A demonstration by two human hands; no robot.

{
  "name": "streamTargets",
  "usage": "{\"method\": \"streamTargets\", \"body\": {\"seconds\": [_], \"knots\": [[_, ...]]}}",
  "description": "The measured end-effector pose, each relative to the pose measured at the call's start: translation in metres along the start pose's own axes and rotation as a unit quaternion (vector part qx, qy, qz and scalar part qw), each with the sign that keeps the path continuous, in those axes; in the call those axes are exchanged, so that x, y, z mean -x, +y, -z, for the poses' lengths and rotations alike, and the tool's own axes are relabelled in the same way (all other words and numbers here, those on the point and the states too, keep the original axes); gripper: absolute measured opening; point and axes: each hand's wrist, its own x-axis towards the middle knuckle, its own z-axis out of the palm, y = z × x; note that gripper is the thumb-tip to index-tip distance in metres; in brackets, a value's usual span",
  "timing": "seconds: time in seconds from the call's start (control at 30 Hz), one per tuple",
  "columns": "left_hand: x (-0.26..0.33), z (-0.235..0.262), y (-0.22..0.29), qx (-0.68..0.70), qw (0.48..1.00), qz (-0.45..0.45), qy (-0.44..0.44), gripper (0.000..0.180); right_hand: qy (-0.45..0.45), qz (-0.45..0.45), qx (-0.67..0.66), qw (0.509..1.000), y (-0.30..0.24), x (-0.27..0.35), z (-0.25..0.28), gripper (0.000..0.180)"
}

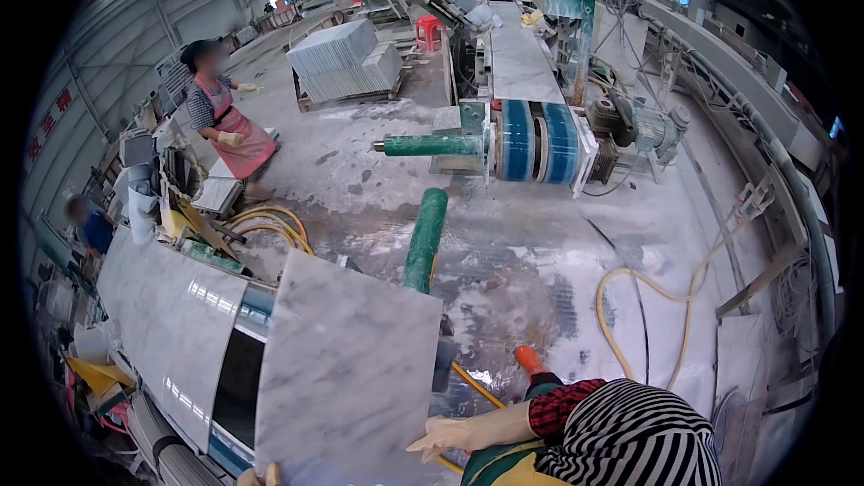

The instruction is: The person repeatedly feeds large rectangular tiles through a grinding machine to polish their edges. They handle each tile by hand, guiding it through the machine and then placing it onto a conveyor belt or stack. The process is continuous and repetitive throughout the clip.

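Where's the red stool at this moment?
In the head view, the red stool stands at the upper middle, just right of the stacked pale slabs and left of the blue-belted conveyor.

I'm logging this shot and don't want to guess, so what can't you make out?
In the head view:
Lower end of the nearest grey-white slab: cut off by the bottom edge.
Grip of the gloved fingers at its lower left: also cut off there.
Leg above the orange boot: mostly hidden behind the plaid sleeve.
Small items at the far top centre: too small to name.
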Motion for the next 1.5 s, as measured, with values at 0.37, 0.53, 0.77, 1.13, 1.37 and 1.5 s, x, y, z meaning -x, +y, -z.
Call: {"method": "streamTargets", "body": {"seconds": [0.37,0.53,0.77,1.13,1.37,1.5], "knots": [[-0.053,-0.169,0.266,-0.131,0.987,0.048,0.075,0.052,0.281,0.114,0.124,0.945,-0.232,0.147,0.161,0.050],[-0.147,-0.330,0.311,-0.035,0.986,-0.163,0.016,0.047,0.448,0.159,0.027,0.879,-0.272,0.238,0.301,0.054],[-0.164,-0.541,0.395,-0.042,0.986,-0.098,-0.126,0.061,0.660,0.202,-0.069,0.720,-0.300,0.378,0.398,0.052],[-0.172,-0.657,0.442,-0.091,0.949,-0.003,-0.302,0.076,0.719,0.134,-0.119,0.671,-0.289,0.448,0.458,0.059],[-0.180,-0.666,0.496,0.066,0.920,0.157,-0.354,0.066,0.654,0.185,0.004,0.734,-0.237,0.466,0.512,0.057],[-0.208,-0.686,0.443,0.186,0.878,0.222,-0.382,0.064,0.543,0.208,-0.453,0.676,-0.231,0.444,0.402,0.049]]}}
